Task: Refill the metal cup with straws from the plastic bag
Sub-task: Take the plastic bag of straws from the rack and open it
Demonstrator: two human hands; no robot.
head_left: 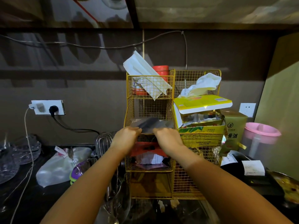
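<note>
Both hands, left (127,135) and right (168,136), grip the plastic bag (150,124) at the wire rack's (198,75) middle shelf edge.

— What are you gripping there?
— You're pinching a thin clear plastic bag (150,124), glossy and crinkled, with something dark and blurred showing through it.
— And behind it?
— A yellow painted wire-mesh metal rack (171,136) is catching the light. Beside it, shiny steel whisk wires (103,143) are gleaming, and a pink plastic lidded jug (260,136) is looking smooth, frosted.
</note>
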